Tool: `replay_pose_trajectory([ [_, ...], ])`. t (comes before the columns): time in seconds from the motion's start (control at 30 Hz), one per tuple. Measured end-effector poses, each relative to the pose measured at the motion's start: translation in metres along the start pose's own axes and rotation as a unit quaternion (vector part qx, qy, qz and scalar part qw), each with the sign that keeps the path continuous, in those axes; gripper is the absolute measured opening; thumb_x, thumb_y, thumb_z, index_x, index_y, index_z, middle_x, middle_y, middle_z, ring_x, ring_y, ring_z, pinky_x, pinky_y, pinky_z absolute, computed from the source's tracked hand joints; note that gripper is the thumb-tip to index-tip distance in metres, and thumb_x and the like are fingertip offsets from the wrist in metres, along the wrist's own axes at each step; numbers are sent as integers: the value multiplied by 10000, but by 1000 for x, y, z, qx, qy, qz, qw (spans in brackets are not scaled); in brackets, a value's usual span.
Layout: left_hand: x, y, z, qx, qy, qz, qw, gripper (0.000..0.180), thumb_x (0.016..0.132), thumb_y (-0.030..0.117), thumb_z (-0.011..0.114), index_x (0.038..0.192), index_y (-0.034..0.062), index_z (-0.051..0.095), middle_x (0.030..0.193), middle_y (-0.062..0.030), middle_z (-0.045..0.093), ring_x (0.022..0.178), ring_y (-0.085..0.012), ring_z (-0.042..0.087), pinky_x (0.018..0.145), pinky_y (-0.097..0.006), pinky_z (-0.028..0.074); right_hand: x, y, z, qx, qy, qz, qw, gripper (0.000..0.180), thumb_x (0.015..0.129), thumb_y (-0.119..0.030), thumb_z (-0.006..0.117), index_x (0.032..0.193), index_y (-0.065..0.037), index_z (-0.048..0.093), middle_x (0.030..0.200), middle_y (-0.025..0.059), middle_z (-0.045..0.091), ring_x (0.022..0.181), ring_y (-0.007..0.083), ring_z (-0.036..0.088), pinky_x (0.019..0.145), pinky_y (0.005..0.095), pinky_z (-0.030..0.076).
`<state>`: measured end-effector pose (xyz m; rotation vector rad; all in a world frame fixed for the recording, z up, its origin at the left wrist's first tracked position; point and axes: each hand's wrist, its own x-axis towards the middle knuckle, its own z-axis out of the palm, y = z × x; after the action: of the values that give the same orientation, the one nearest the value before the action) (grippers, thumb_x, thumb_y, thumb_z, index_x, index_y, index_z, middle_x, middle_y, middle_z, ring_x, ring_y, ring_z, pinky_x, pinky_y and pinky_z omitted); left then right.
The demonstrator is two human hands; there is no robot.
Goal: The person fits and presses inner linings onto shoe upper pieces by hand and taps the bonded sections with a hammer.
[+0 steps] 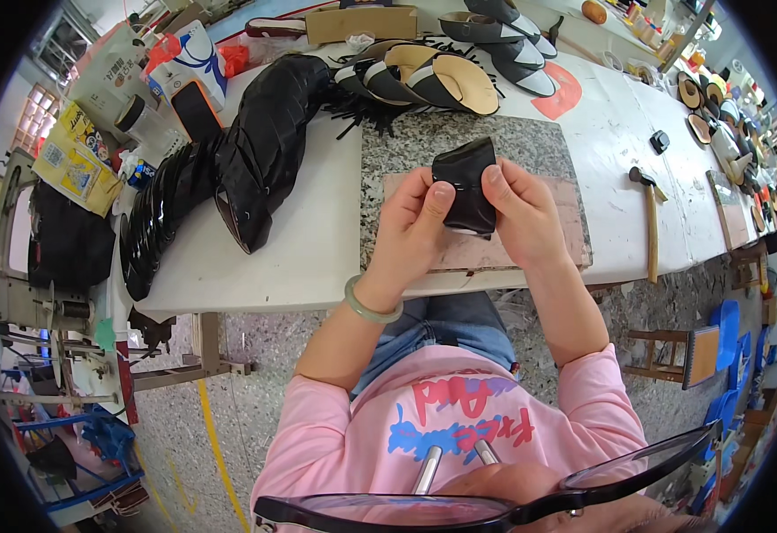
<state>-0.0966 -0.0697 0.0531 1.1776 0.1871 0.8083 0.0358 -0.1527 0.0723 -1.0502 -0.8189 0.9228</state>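
Between my two hands is a glossy black shoe upper piece, folded or curved, held up off the table. My left hand pinches its left edge, with the thumb lying on the front face. On the other side my right hand grips the right edge, its thumb near the top. Some of the fingers are hidden behind the piece. Below it lie a speckled granite slab and a pinkish board. Nested stacks of similar black pieces stretch across the table to the left.
A hammer and a small black object lie to the right. Behind the slab sit curved shoe pieces and grey pointed shoes. A phone, jar and bags crowd the far left. A stool stands right.
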Motion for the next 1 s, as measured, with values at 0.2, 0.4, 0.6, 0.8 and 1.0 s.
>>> replay_pose_trajectory([
  [0.2, 12, -14, -20, 57, -44, -5, 997, 207, 999, 181, 543, 1119, 16, 578, 979, 35, 583, 866, -32, 496, 784, -186, 420, -3, 4, -10, -290, 60, -133, 946, 212, 903, -217, 674, 867, -20, 604, 729, 11, 566, 696, 113, 515, 631, 275, 424],
  [0.4, 17, -42, -41, 220, -2, -36, 975, 431, 966, 219, 582, 1316, -24, 517, 1298, -161, 575, 1210, -228, 544, 987, -306, 435, 8, 57, -24, -444, -81, -132, 882, 257, 800, -174, 740, 928, 9, 614, 895, 149, 624, 819, 334, 609, 727, 404, 486],
  [0.6, 11, -46, -52, 519, -67, 63, 850, 390, 915, 120, 581, 1273, -31, 543, 1347, -220, 523, 1245, -349, 517, 1020, -385, 430, -21, 66, -56, -655, -255, -142, 697, 773, 876, -468, 597, 1470, -53, 328, 1515, 126, 348, 1429, 261, 269, 1141, 384, 272],
  [0.8, 24, -50, -40, 616, -74, 151, 770, 271, 919, 80, 549, 1161, -19, 620, 1158, -197, 637, 1074, -347, 587, 960, -391, 440, -47, 46, -107, -697, -260, -127, 656, 740, 915, -473, 523, 1511, -122, 263, 1549, 104, 293, 1435, 232, 271, 1162, 434, 218],
  [1.0, 73, -26, -11, 731, -172, -62, 658, 351, 925, 295, 544, 1054, -14, 651, 1015, -198, 669, 974, -365, 602, 847, -426, 472, -62, 1, -286, -758, 242, -175, 580, 374, 854, -294, 697, 1127, -45, 645, 1217, 177, 616, 1146, 291, 576, 968, 420, 461],
])
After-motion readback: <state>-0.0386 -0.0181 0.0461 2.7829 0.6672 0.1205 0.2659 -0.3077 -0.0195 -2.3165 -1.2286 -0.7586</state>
